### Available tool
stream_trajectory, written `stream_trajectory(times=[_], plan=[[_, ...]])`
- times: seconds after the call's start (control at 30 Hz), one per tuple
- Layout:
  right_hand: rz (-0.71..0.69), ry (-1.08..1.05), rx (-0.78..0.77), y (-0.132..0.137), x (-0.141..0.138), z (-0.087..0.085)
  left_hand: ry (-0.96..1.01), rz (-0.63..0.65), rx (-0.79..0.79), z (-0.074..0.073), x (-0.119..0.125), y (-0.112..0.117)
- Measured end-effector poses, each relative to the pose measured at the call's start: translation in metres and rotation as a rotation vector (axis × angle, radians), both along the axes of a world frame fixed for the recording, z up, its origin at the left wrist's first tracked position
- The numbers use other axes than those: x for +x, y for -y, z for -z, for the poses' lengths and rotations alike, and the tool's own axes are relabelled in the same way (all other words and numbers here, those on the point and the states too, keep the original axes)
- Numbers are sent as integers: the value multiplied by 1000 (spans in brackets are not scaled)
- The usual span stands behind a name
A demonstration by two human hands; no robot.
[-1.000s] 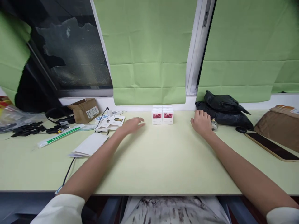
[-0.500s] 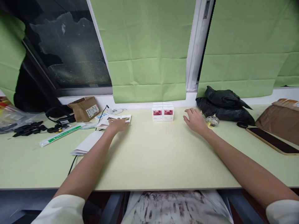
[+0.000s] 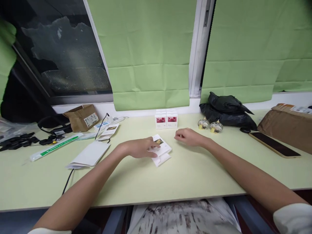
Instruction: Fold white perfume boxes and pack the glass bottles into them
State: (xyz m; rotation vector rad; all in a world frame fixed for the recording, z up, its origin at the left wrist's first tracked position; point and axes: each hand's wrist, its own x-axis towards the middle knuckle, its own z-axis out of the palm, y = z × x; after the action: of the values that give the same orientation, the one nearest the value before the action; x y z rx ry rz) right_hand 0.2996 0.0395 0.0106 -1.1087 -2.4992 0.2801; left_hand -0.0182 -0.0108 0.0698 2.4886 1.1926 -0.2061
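My left hand [image 3: 141, 148] is at the middle of the table on a flat-folded white carton [image 3: 163, 143] with a small picture on its face. Its thumb and index finger lie on the carton's left part, and a flap sticks out at the near side. Just right of the carton, apart from it, hovers my right hand [image 3: 188, 137], fingers curled in with nothing visible in them. Beyond both hands stand small white boxes [image 3: 161, 125] with pink-red pictures, grouped together. Another flat white carton [image 3: 109, 130] lies to the left.
Two round glass bottles [image 3: 203, 123] stand at right before a black plastic bag [image 3: 226, 113]. Farther right are a phone [image 3: 273, 144] and a brown package [image 3: 287, 125]. At left lie folded white card [image 3: 89, 155], a cable, a green-striped packet [image 3: 57, 147] and an opened brown box [image 3: 81, 118].
My left hand has brought a flat carton from the left pile to the middle. My right hand has moved left and nearer, its fingers curling; both bottles now show fully.
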Motion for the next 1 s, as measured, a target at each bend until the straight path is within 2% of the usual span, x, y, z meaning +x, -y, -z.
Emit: stream_trajectory(times=[0.07, 0.13, 0.23, 0.33, 0.6, 0.8, 1.0], plan=[[-46, 19, -121, 5, -5, 2, 92, 59, 29, 13, 10, 0], [-50, -7, -170, 9, -6, 5, 219, 95, 92, 30, 16, -5], [10, -89, -171, 13, -3, 13, 417, 67, 237, 58, 21, -15], [52, -199, -167, 17, 1, 21, 488, 63, 260, 74, 22, -21], [122, -316, -175, 18, -3, 28, 556, -1, 231, 73, 23, -20], [108, -453, -239, 14, -2, 33, 592, 33, 199, 76, 22, -23], [90, -450, -243, 13, -1, 34, 618, 54, 190, 77, 21, -25]])
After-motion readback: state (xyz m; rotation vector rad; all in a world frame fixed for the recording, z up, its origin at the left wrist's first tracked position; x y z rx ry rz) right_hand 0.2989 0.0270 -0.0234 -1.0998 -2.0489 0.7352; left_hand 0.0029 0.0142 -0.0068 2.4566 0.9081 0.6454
